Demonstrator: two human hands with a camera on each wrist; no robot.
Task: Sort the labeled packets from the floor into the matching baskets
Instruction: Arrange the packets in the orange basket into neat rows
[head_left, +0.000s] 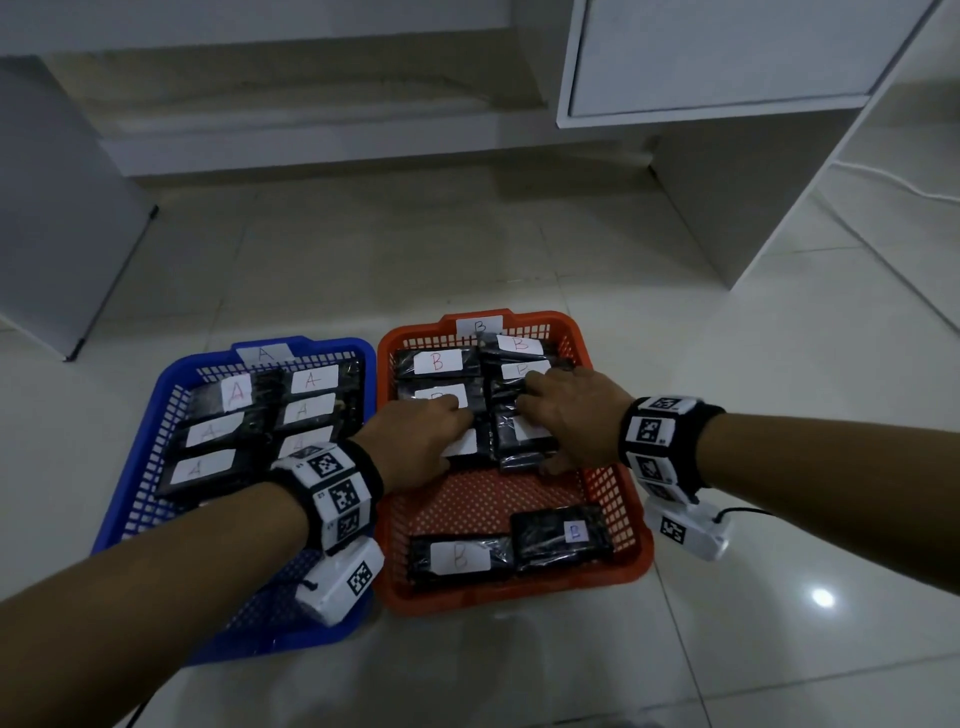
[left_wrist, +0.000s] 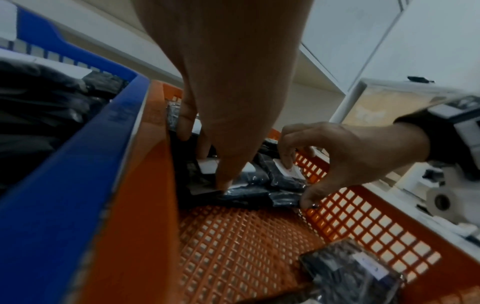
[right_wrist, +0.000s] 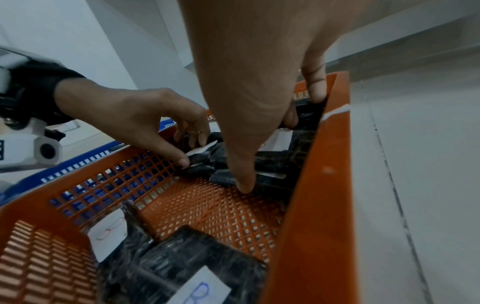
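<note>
Two baskets stand side by side on the floor. The blue basket (head_left: 140, 457), tagged A, holds several black packets labelled A (head_left: 236, 395). The orange basket (head_left: 519, 592), tagged B, holds several black packets labelled B. Both hands are inside it at the middle row. My left hand (head_left: 415, 441) pinches a B packet (head_left: 465, 444), thumb at its near edge and fingers on top (left_wrist: 205, 158). My right hand (head_left: 566, 421) grips the neighbouring B packet (head_left: 524, 441) the same way (right_wrist: 270, 156). Two more B packets (head_left: 460, 558) (head_left: 558, 530) lie at the basket's near end.
A strip of bare orange mesh (head_left: 488, 499) separates the middle and near packets. A white cabinet (head_left: 727, 62) hangs at the back right above a white side panel (head_left: 727, 208). A grey panel (head_left: 62, 234) stands left. A white cable (head_left: 883, 182) runs along the right floor.
</note>
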